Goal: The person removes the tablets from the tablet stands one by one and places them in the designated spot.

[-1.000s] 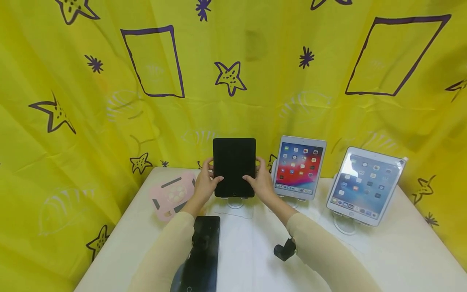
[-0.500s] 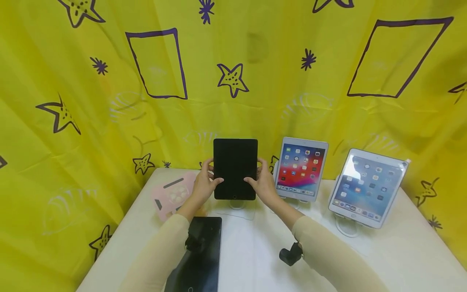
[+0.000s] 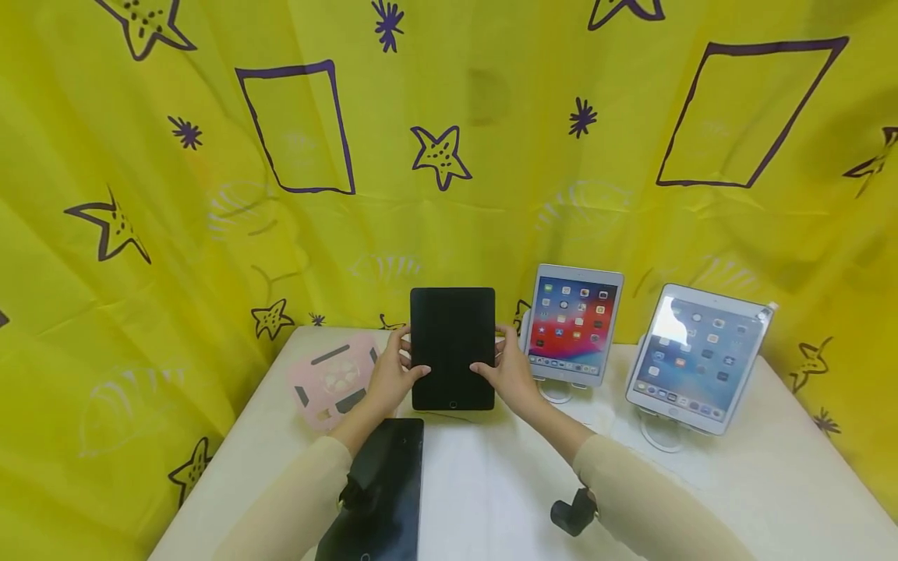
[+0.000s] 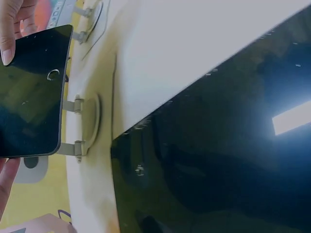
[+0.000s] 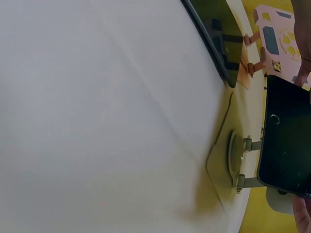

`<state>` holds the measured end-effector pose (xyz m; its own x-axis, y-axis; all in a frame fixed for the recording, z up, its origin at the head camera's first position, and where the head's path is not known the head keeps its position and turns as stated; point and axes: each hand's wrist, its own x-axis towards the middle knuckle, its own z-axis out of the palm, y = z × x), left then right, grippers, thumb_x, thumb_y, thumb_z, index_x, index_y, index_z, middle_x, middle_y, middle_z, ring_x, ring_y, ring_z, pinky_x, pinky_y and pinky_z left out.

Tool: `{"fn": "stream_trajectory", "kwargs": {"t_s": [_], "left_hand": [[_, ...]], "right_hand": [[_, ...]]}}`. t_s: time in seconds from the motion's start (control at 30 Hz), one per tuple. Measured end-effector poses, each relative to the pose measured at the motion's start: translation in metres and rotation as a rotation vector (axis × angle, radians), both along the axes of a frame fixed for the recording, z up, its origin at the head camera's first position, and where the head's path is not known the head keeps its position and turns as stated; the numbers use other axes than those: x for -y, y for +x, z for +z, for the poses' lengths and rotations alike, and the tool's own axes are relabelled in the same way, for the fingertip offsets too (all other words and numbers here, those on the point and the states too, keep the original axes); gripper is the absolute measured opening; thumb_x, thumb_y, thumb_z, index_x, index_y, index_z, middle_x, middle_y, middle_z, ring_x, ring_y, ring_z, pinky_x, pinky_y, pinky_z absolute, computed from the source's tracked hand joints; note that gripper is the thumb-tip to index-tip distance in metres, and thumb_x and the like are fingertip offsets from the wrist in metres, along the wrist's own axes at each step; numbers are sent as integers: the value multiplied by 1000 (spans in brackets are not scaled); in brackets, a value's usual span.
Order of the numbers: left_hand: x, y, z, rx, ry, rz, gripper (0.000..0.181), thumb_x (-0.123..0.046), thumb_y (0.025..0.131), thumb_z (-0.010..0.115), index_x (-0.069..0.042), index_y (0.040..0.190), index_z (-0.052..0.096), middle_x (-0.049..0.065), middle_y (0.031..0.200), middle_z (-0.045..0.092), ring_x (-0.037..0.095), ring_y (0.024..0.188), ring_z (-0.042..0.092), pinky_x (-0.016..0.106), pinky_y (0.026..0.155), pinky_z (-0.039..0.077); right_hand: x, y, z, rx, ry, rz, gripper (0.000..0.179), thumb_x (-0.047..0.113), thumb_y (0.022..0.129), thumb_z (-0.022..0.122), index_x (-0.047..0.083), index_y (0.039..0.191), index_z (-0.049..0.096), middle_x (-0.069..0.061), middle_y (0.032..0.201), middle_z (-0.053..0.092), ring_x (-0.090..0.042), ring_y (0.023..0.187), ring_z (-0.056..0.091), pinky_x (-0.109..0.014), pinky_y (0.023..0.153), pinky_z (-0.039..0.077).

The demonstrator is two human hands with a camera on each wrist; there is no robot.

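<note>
A small black tablet point(image 3: 452, 343) with its screen dark is held upright between both hands in the head view. My left hand point(image 3: 391, 375) grips its left edge, thumb on the screen and fingers behind. On the opposite edge, my right hand point(image 3: 510, 375) grips it the same way. In the left wrist view, a grey stand point(image 4: 91, 121) with two hooked arms sits right at the tablet's bottom edge; the head view hides most of this stand behind the tablet. A larger black tablet point(image 3: 396, 483) lies before the person, partly under the left forearm.
Two white tablets stand to the right: one with a red and blue screen point(image 3: 575, 323), the other with a pale blue screen point(image 3: 701, 354), each on a stand. A pink stand point(image 3: 319, 374) is at the left. A yellow curtain point(image 3: 519, 210) hangs behind the table.
Both hands have lowered the small black tablet and brought it a little nearer; it now covers the stand base that showed beneath it. The grips are the same.
</note>
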<state>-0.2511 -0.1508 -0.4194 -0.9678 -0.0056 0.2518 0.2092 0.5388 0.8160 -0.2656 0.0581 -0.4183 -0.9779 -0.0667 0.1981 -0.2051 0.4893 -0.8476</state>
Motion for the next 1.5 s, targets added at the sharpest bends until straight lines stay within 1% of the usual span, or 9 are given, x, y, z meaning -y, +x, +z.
{"fn": "stream_trajectory", "kwargs": {"t_s": [0.17, 0.3, 0.5, 0.67, 0.87, 0.9, 1.1, 1.23, 1.5], "left_hand": [[1, 7, -8, 6, 2, -25, 71, -4, 79, 74, -11, 137, 35, 12, 103, 55, 20, 78, 56, 28, 65, 48], [1, 14, -13, 28, 16, -36, 70, -3, 78, 75, -9, 136, 36, 11, 102, 54, 18, 77, 55, 27, 63, 46], [-2, 22, -18, 17, 15, -61, 69, -5, 77, 76, -7, 135, 38, 11, 100, 57, 19, 76, 57, 26, 59, 48], [-2, 29, -19, 27, 57, -101, 69, -2, 78, 75, -5, 135, 37, 13, 98, 57, 19, 73, 59, 26, 56, 52], [-1, 39, -24, 75, 107, -171, 67, 2, 79, 73, -2, 135, 36, 13, 97, 52, 18, 69, 59, 28, 50, 53], [-1, 43, -22, 88, 119, -181, 66, 4, 79, 72, -1, 134, 36, 14, 96, 52, 19, 69, 59, 31, 49, 54], [-2, 56, -25, 144, 175, -233, 64, 5, 79, 70, 0, 133, 36, 15, 96, 48, 18, 62, 57, 32, 49, 54], [0, 60, -34, 167, 193, -270, 65, 3, 80, 71, -1, 134, 35, 13, 95, 46, 16, 57, 57, 30, 49, 54], [0, 75, -43, 221, 189, -317, 67, 0, 81, 71, 1, 135, 33, 11, 93, 48, 9, 56, 54, 27, 49, 53]], "right_hand": [[-3, 9, -7, 4, 20, -5, 73, 13, 77, 78, 8, 133, 32, -13, 90, 53, -20, 71, 50, -25, 60, 47], [-5, 16, -11, 19, 34, -1, 72, 13, 76, 79, 7, 131, 34, -12, 88, 53, -20, 71, 49, -25, 61, 47], [-9, 25, -12, 62, 51, -10, 71, 12, 75, 80, 7, 129, 35, -11, 88, 53, -19, 73, 49, -26, 64, 47], [-15, 32, -12, 97, 32, 14, 72, 11, 75, 80, 7, 130, 34, -10, 86, 53, -18, 71, 49, -25, 64, 47], [-21, 41, -15, 106, 59, 32, 72, 13, 73, 81, 4, 129, 35, -9, 85, 53, -18, 71, 50, -25, 63, 47], [-22, 44, -16, 113, 64, 34, 72, 13, 73, 81, 3, 129, 35, -9, 86, 53, -18, 71, 49, -25, 62, 47], [-26, 57, -17, 181, 71, 47, 71, 13, 74, 81, 4, 128, 36, -9, 88, 51, -17, 72, 49, -25, 62, 50], [-29, 65, -21, 186, 69, 65, 70, 10, 73, 80, 4, 127, 36, -8, 85, 51, -16, 67, 50, -25, 58, 51], [-35, 82, -30, 239, 43, 101, 68, 7, 73, 80, 2, 125, 36, -6, 82, 52, -14, 64, 53, -25, 55, 51]]}}
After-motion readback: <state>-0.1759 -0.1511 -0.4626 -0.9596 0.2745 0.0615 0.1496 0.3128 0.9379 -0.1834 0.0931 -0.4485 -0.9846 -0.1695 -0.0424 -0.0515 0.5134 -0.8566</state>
